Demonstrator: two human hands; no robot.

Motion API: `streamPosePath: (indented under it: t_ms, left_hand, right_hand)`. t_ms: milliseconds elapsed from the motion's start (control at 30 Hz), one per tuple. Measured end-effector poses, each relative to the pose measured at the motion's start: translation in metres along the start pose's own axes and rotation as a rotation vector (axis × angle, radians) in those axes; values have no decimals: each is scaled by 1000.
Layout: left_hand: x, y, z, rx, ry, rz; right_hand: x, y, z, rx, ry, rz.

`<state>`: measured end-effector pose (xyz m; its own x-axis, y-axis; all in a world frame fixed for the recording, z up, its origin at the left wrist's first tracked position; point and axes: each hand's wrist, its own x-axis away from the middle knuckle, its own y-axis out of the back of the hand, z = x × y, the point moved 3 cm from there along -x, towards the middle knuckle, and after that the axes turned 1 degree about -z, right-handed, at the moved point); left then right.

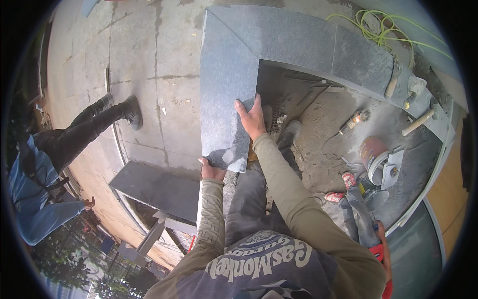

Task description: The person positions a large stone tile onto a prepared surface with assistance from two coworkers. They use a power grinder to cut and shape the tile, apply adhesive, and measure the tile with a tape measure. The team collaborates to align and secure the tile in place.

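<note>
A grey slab (226, 94) lies lengthwise in front of the person, its near end marked with a dark patch and its far end meeting a second run of grey stone (298, 37) along a slanting joint. The right hand (252, 118) has its grip on the slab's inner edge, thumb laid over the top face; the left hand (213, 171) has its grip around the near left corner. Whether the slab is raised or fully resting, I cannot tell. Right of it, on the dusty ground (318, 129), lie a power tool (354, 121) and a tilted bucket (374, 157); a hammer (418, 122) rests farther right, near a mallet (415, 89). A yellow-green cable (383, 30) coils behind the stone. A dark slab (157, 189) sits at left, beyond which is a person in blue (47, 174); another person's red-and-white shoes (348, 180) show at right.
</note>
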<state>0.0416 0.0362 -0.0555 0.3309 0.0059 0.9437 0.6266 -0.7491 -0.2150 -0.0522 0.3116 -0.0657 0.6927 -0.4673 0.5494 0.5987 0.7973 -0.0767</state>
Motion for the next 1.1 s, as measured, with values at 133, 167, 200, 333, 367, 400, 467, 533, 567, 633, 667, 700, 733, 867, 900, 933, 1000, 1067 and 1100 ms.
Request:
streamPosePath:
  t_ms: [133, 167, 200, 333, 367, 400, 467, 533, 567, 633, 667, 700, 733, 867, 900, 933, 1000, 1067, 1100]
  left_hand:
    - [-4, 9, 1, 36, -15, -4]
    - [-5, 8, 2, 31, -11, -12]
    - [-5, 7, 3, 25, -7, -19]
    - [-5, 8, 2, -20, -16, -17]
    - [-5, 11, 0, -13, -21, 9]
    - [-7, 14, -2, -6, -26, 36]
    - [-3, 2, -1, -24, -3, 74]
    - [10, 3, -3, -66, 23, 72]
    - [8, 6, -4, -97, 9, 78]
    - [2, 4, -6, -160, -13, 88]
    - [2, 5, -6, -108, -1, 38]
    - [4, 7, -7, -110, -13, -6]
    - [4, 6, -6, -111, -21, -42]
    - [3, 5, -4, -54, -9, -108]
    - [2, 4, -1, -48, -9, -109]
    - [5, 3, -2, -38, -13, -118]
    - [1, 18, -3, -22, -90, -120]
    - [0, 13, 2, -30, -145, -261]
    - [2, 14, 3, -116, -160, -311]
  right_hand:
    - [1, -2, 3, -100, -20, 12]
    - [0, -1, 1, -81, 0, -2]
    - [0, 1, -1, -62, 20, -16]
    - [0, 0, 3, -7, 49, -26]
    - [2, -2, 7, -37, 35, -16]
    - [4, -5, 10, -65, 22, -7]
    - [0, 1, 8, -54, -11, 6]
    - [1, 1, 10, 12, -69, 46]
    - [2, 1, 14, -20, -87, 43]
    - [4, 1, 19, -81, -125, 33]
    - [7, 0, 19, -111, -165, 22]
    - [11, -1, 19, -141, -206, 11]
    - [10, 1, 15, -167, -240, -5]
    - [4, 2, 0, -33, -169, -59]
    - [0, 3, -2, -37, -156, -51]
    - [1, 0, -4, -40, -151, -35]
    - [7, -12, 8, -14, -142, -48]
    - [7, -14, 13, -43, -143, 8]
    - [8, -8, 9, -91, -148, 57]
